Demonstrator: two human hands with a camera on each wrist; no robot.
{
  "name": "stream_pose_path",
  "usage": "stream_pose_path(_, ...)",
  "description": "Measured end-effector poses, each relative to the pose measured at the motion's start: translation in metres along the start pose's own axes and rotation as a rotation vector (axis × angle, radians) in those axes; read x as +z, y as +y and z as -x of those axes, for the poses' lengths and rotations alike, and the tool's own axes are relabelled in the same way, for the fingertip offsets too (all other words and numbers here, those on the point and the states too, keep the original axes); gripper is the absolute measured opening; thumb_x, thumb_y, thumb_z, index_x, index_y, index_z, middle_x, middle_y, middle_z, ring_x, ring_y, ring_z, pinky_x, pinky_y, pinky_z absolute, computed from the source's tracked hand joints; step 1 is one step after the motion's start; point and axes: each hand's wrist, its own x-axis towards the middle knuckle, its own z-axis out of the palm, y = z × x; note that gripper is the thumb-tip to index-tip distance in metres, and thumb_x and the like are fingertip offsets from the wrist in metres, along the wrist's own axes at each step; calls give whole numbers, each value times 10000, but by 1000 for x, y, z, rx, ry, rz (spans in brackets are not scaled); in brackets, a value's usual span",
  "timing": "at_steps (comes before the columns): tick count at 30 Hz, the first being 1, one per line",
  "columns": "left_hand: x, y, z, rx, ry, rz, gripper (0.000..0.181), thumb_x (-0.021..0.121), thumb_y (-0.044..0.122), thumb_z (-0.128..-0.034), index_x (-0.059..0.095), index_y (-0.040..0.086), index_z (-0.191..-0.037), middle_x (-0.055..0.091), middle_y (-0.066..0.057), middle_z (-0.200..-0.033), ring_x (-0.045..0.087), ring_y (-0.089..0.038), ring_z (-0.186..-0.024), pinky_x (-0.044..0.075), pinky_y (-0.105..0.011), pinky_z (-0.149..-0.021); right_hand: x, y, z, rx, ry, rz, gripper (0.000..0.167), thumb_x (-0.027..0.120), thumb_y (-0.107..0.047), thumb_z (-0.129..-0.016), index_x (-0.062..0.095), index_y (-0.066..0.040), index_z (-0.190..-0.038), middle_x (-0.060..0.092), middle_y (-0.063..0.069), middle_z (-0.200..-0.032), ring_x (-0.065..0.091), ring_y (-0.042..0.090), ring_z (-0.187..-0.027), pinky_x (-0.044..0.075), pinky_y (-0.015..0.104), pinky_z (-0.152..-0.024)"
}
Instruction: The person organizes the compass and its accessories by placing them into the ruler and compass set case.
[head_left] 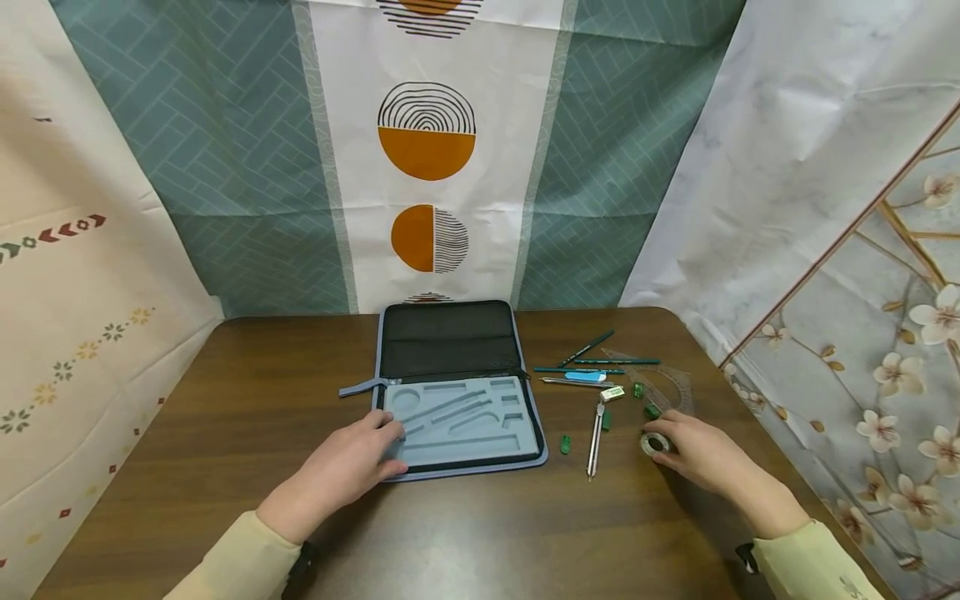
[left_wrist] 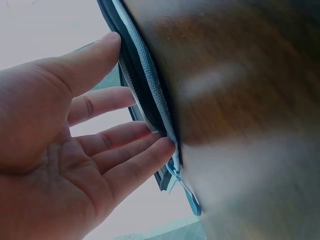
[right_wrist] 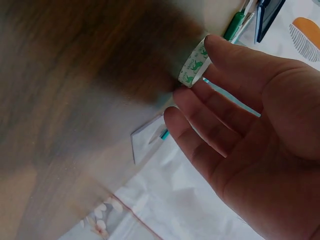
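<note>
right grip (head_left: pixel 697 454) grasps tape roll (right_wrist: pixel 193 66), three o'clock from pencil case (head_left: pixel 450 333) on counter (head_left: pixel 480 533); left grip (head_left: pixel 352 458) relaxed, resting on case's eight o'clock edge. step looks like fetching tape; next move likely needs steady lift.

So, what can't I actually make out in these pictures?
- Head view: the foam tray's lower-left corner, covered by the left hand.
- Head view: any lettering on the pencils, too small to read.
- Right wrist view: part of the tape roll, behind the right hand's thumb.
- Right wrist view: most of the case, cut off by the top edge.
</note>
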Motion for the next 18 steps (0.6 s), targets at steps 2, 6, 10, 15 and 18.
stream_pose_path(2,0,0,0,-4,-4,5,375,934,294,-918,734,73,-1145,683,-125,-1172,676,-203,-825,601,-379,-717,0,0,0,-3,3,3,389,938,-139,-884,787,-53,-1232,706,53,-1111,725,247,-942,610,471,-766)
stream_pose_path(6,0,-1,1,-15,-10,13,365,937,300,-914,707,82,-1096,681,-122,-1164,622,-167,-757,569,-349,-670,0,0,-2,-2,-2,5,380,938,-144,-886,789,-51,-1223,704,50,-1110,726,254,-949,612,482,-776)
stream_pose_path(10,1,-2,1,-27,-13,13,368,936,310,-915,692,84,-1072,679,-122,-1163,585,-146,-731,546,-329,-650,0,0,-3,-9,-5,11,370,936,-145,-888,789,-56,-1216,707,54,-1109,727,261,-949,614,487,-776)
stream_pose_path(15,0,-1,3,-29,-5,15,357,931,288,-923,690,73,-1074,703,-165,-1232,674,-213,-812,584,-373,-697,-1,0,-4,-10,-7,17,370,935,-147,-887,788,-52,-1212,717,74,-1113,734,291,-968,618,516,-799)
stream_pose_path(18,-1,0,5,-26,-11,20,342,925,267,-929,690,65,-1074,720,-219,-1302,751,-302,-946,611,-421,-748,-1,-1,-5,-12,-1,19,366,934,-152,-890,789,-51,-1210,721,73,-1115,737,291,-973,619,522,-813)
